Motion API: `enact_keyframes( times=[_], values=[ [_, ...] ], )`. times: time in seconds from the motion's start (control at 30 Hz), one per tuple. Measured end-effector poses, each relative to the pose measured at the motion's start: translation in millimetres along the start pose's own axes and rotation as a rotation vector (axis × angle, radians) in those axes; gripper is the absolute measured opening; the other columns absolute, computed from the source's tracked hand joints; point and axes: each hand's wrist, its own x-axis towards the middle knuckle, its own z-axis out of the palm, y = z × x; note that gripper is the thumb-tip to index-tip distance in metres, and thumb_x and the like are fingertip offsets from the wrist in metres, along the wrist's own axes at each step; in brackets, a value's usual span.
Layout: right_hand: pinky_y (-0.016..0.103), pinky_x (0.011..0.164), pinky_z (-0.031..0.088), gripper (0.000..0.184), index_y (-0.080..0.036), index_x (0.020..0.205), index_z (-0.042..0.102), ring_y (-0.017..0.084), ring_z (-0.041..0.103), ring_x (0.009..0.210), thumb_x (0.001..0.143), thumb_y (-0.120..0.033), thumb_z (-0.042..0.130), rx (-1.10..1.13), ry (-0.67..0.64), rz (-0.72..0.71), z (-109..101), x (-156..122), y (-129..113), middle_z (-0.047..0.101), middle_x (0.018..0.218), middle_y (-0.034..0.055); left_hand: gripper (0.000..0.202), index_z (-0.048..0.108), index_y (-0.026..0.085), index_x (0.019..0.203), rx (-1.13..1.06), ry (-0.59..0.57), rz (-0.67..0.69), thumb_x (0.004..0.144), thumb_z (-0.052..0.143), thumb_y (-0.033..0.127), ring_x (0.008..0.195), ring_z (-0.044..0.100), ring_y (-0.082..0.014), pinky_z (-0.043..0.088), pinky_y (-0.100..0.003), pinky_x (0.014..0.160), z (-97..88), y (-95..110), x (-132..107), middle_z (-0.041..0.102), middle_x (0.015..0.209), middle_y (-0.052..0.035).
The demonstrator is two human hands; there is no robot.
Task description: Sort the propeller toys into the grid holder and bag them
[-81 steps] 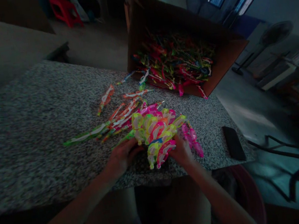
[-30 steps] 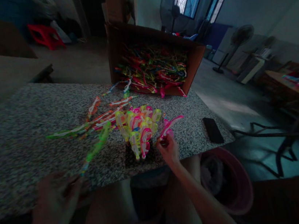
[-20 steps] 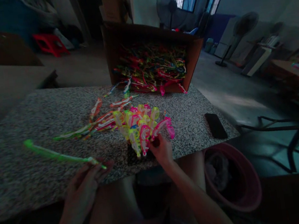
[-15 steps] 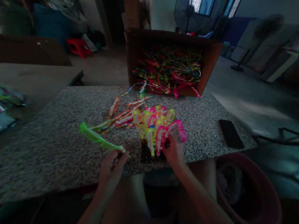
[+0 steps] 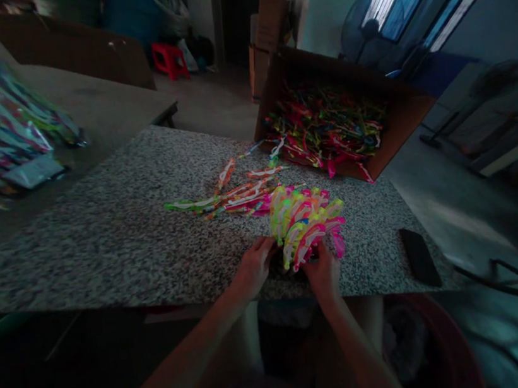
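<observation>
A cluster of thin yellow and pink plastic pieces with white strips (image 5: 307, 216) stands near the front edge of the speckled stone tabletop (image 5: 140, 235). At its lower left, my left hand (image 5: 255, 266) has thumb and fingers pinched together against the pieces; what lies between them is hidden. My right hand (image 5: 325, 272) is closed at the lower right of the cluster, its fingers around the base of a pink piece (image 5: 311, 244). Loose orange, pink and green pieces (image 5: 244, 194) lie behind and left of the cluster. The base under the cluster is mostly hidden.
A tipped cardboard box (image 5: 407, 136) full of similar colourful pieces opens toward me at the back right. A black phone (image 5: 420, 257) lies at the right edge. Bagged colourful pieces (image 5: 2, 126) rest on the left table. Below right stands a reddish tub (image 5: 442, 335).
My left hand has moved right to the cluster; the green piece it held out to the left is no longer distinct. My right hand stays at the cluster. The view has shifted left.
</observation>
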Motion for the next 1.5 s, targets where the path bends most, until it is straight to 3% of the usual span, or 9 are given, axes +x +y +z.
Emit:
enact_keyframes(
  times=[0.17,0.37,0.63,0.77,0.97,1.07,1.2,1.33,1.5],
  values=[
    [0.029,0.065,0.048,0.023,-0.019,0.088,0.062,0.023,0.068,0.072,0.068,-0.027,0.071,0.034,0.005,0.023,3,2,-1,0.072,0.078,0.0053,0.038,0.056,0.016,0.115,0.063,-0.043,0.002,0.081,0.042,0.008,0.096,0.063,-0.0189,0.053,-0.032,0.086,4.9,5,-1,0.064,0.104,-0.0093],
    [0.029,0.069,0.048,0.027,-0.019,0.093,0.063,0.022,0.069,0.075,0.069,-0.027,0.071,0.088,-0.027,0.045,3,2,0,0.073,0.08,0.0042,0.031,0.057,0.016,0.1,0.102,0.002,-0.018,0.071,0.049,0.009,0.088,0.063,-0.0201,0.054,-0.031,0.08,6.9,8,-4,0.064,0.095,-0.0089],
    [0.029,0.072,0.05,0.027,-0.019,0.097,0.062,0.022,0.07,0.078,0.072,-0.031,0.068,0.105,-0.033,0.056,3,1,-1,0.073,0.083,0.0052,0.024,0.061,0.017,0.098,-0.103,-0.077,-0.021,0.088,0.04,0.022,0.099,0.062,-0.0204,0.05,-0.035,0.092,-0.8,13,-7,0.066,0.101,-0.0103],
    [0.029,0.071,0.05,0.027,-0.02,0.095,0.063,0.022,0.07,0.077,0.072,-0.03,0.069,0.099,-0.012,0.062,4,1,-1,0.073,0.082,0.005,0.025,0.064,0.018,0.099,-0.231,-0.055,-0.085,0.086,0.047,0.03,0.109,0.059,-0.0233,0.045,-0.04,0.101,-0.5,17,-6,0.067,0.108,-0.0092],
    [0.028,0.069,0.049,0.026,-0.019,0.092,0.063,0.022,0.069,0.075,0.07,-0.029,0.07,0.074,-0.024,0.062,2,1,0,0.073,0.08,0.0043,0.037,0.056,0.017,0.103,-0.36,0.117,-0.291,0.076,0.063,0.041,0.083,0.068,-0.0218,0.056,-0.038,0.08,-9.5,5,-7,0.071,0.09,-0.0062],
    [0.029,0.068,0.049,0.024,-0.018,0.09,0.063,0.023,0.069,0.074,0.069,-0.03,0.069,0.043,-0.018,0.05,2,0,2,0.073,0.079,0.0056,0.027,0.054,0.017,0.099,-0.358,0.137,-0.227,0.08,0.059,0.034,0.083,0.069,-0.0196,0.057,-0.034,0.077,-15.7,3,-4,0.07,0.09,-0.0062],
    [0.03,0.066,0.049,0.025,-0.017,0.09,0.063,0.024,0.069,0.074,0.069,-0.031,0.068,0.034,0.01,0.017,3,0,4,0.072,0.079,0.0072,0.011,0.059,0.017,0.089,-0.216,0.054,-0.076,0.083,0.053,0.024,0.082,0.066,-0.0172,0.055,-0.029,0.075,-14.2,4,5,0.068,0.089,-0.0054],
    [0.03,0.066,0.049,0.027,-0.018,0.09,0.063,0.024,0.069,0.072,0.069,-0.034,0.068,0.028,0.021,0.005,3,0,5,0.072,0.078,0.0068,0.019,0.061,0.018,0.097,-0.147,0.01,0.025,0.084,0.048,0.015,0.086,0.065,-0.0166,0.054,-0.029,0.078,-3.9,3,8,0.067,0.093,-0.0057],
    [0.03,0.067,0.049,0.028,-0.018,0.091,0.063,0.024,0.069,0.072,0.067,-0.03,0.072,0.025,0.007,0.039,3,0,-1,0.072,0.078,0.0059,0.026,0.059,0.017,0.106,0.036,0.106,-0.025,0.085,0.044,0.013,0.093,0.064,-0.0202,0.053,-0.033,0.085,6.8,4,2,0.067,0.1,-0.0081]
  ],
)
